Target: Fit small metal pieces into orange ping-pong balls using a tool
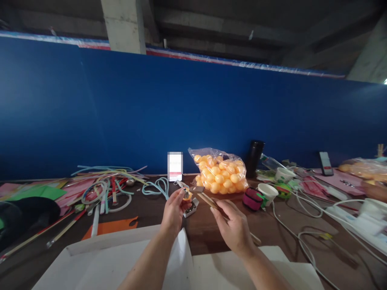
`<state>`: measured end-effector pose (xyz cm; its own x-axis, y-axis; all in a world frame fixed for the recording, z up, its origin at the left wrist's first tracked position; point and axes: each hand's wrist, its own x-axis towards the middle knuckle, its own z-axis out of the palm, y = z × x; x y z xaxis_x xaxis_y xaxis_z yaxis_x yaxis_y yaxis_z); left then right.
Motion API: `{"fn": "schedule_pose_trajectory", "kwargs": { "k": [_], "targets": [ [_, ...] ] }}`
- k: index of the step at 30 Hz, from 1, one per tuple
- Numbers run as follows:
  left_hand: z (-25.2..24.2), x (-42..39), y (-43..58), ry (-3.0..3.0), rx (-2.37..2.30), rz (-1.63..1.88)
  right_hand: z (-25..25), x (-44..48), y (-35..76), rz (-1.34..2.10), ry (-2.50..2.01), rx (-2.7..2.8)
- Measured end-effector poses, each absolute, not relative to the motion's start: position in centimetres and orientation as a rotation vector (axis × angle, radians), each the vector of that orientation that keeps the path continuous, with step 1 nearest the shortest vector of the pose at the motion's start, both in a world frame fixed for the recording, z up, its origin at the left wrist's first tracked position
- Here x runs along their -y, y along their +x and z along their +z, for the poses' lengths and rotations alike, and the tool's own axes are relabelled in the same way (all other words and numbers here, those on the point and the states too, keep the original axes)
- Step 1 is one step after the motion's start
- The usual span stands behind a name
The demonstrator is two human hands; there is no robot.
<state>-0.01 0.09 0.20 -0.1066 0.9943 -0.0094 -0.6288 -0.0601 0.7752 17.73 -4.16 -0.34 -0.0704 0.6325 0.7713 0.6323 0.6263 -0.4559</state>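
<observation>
My left hand (174,210) is closed around a small orange ball (186,195) with a metal piece on it, held above the brown table. My right hand (232,225) pinches a thin wooden stick (208,200) whose tip reaches toward the ball. Just under the ball sits a small open white box (191,208) with dark bits inside. A clear bag full of orange balls (219,174) stands right behind my hands against the blue wall.
Coloured paper strips and straws (102,187) lie at the left, with an orange paper piece (113,226). White sheets (99,262) lie at the near edge. Right: a pink pouch (252,199), paper cups (267,193), a black bottle (254,158), white cables (305,237).
</observation>
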Motion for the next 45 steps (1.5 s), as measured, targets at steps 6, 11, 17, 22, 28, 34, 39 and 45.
{"fn": "schedule_pose_trajectory", "kwargs": {
  "k": [6, 11, 17, 22, 28, 34, 39, 45],
  "targets": [
    [0.23, -0.04, -0.05, 0.653, -0.733, 1.547, -0.12, 4.29, 17.70, -0.002, -1.023, 1.753],
    [0.31, 0.08, -0.06, 0.665, -0.705, 1.543, 0.08, 4.42, 17.73, 0.002, -1.009, 1.741],
    [0.42, 0.13, 0.04, 0.672, -0.706, 1.536, 0.13, 4.43, 17.71, 0.006, -1.014, 1.764],
    [0.46, 0.12, 0.09, 0.690, -0.715, 1.542, 0.15, 4.39, 17.78, 0.001, -1.014, 1.718],
    [0.07, -0.05, 0.12, 0.708, -0.782, 1.573, 0.25, 4.39, 17.74, 0.002, -1.018, 1.726],
    [0.60, 0.21, 0.38, 0.737, -0.774, 1.540, 0.26, 4.42, 17.72, 0.008, -1.026, 1.733],
    [0.98, 0.33, 0.43, 0.748, -0.748, 1.516, 0.23, 4.44, 17.66, 0.015, -1.036, 1.745],
    [0.61, 0.21, 0.28, 0.758, -0.726, 1.535, 0.48, 4.58, 17.59, -0.015, -1.001, 1.728]
  ]
}}
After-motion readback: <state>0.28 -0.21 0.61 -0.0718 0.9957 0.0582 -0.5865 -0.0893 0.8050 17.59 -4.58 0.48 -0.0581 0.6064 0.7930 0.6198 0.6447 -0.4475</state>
